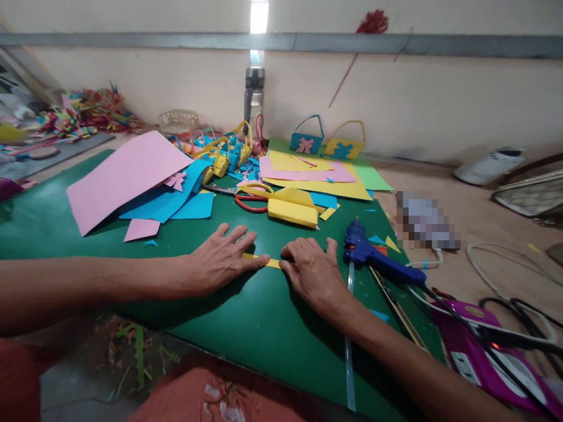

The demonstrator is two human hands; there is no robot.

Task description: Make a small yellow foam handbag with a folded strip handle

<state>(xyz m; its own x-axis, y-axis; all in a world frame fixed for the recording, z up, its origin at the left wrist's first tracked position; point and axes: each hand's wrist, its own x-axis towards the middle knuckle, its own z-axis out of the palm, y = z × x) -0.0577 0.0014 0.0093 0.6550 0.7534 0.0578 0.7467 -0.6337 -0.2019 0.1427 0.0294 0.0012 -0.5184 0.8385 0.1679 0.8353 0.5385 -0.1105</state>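
Observation:
A narrow yellow paper strip [274, 264] lies across the green table [246, 316] between my hands. Fingers spread, my left hand [222, 258] rests flat on the strip's left part. At the other end, my right hand [313, 274] pinches the strip between thumb and curled fingers, which partly hide it. Just beyond my hands sits a folded yellow paper box [292, 212], with red-and-yellow-handled scissors [251, 203] beside it. A blue glue gun [365, 249] stands right of my right hand, a clear glue stick [349, 351] reaching toward the front edge.
Pink sheet [127, 176] and blue paper [176, 199] lie at left. Yellow sheets [343, 189] are stacked behind the box. Small paper bags [307, 142] with handles stand at the back. Right of the table are cables and a purple power strip [475, 351].

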